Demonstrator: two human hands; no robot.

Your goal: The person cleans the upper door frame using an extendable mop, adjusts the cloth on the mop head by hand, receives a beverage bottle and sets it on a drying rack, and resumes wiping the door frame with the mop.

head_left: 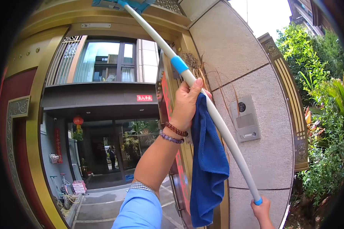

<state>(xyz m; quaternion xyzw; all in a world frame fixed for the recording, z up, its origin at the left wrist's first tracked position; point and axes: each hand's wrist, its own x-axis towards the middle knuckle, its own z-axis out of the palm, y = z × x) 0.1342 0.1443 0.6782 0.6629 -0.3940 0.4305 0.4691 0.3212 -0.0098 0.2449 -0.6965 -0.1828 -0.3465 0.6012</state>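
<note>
A smooth, pale, tubular pole is slanting up before a grainy stone wall. The left hand is wrapping tightly round it, a limp, soft blue cloth hanging just below; the right hand is clasping its lower end.

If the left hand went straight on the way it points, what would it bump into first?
Probably the dried stalks beyond the white pole that the left hand grips, though maybe the stone wall beside them; depth is unclear.
</note>
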